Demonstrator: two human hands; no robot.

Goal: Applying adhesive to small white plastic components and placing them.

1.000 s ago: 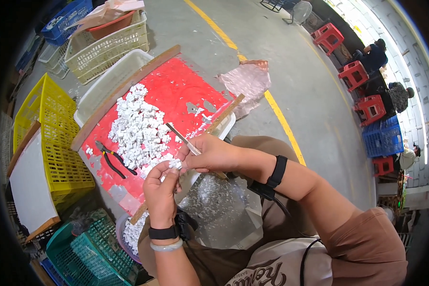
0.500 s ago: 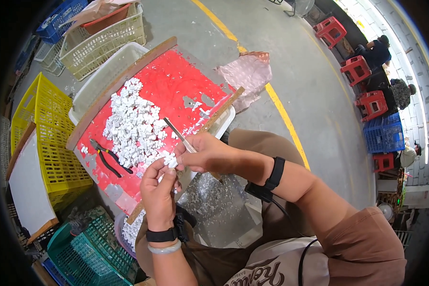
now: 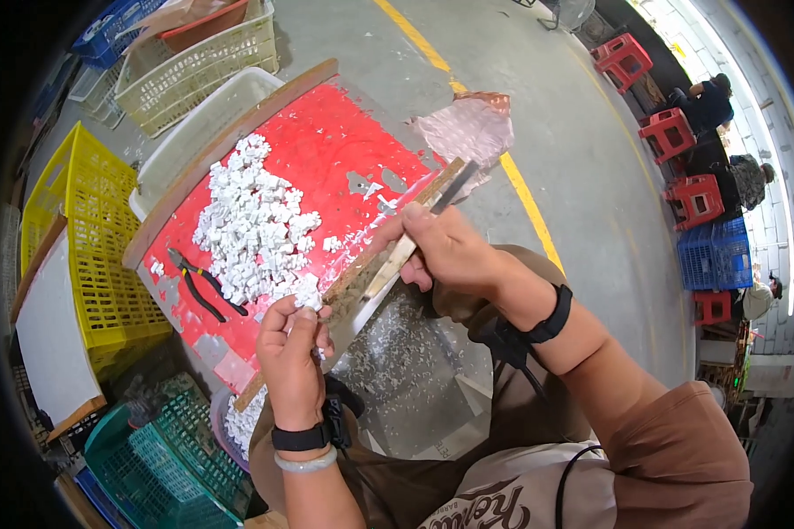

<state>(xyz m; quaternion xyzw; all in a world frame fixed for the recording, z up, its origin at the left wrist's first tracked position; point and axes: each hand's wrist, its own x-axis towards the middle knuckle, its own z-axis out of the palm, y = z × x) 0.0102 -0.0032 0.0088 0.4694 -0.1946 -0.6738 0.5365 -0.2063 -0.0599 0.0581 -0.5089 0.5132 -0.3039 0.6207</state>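
Observation:
Between its thumb and fingers, my left hand [image 3: 293,360] pinches a small white plastic piece [image 3: 307,293] at the near edge of the red-topped board [image 3: 344,132]. My right hand [image 3: 457,254] is closed round the pale handle of a knife [image 3: 391,268]; its dark grey blade points up and away over the board's right wooden rim. Knife and white piece are apart. Beyond my left hand lies a heap of similar white pieces [image 3: 249,231]. Pliers with black and yellow handles [image 3: 205,286] rest left of the heap, jaws toward the far left.
White shavings are scattered on the board and on a grey surface [image 3: 406,379] below my hands. A yellow crate [image 3: 106,264] and a green basket [image 3: 172,458] stand at left, a cream crate [image 3: 194,88] at far left. Pink sheeting [image 3: 468,132] lies beyond the board. People sit at far right near red stools [image 3: 666,134].
My right hand has drawn the knife away from the white piece, to the right, and its blade has swung round to the right. The left hand still holds the piece in nearly the same place.

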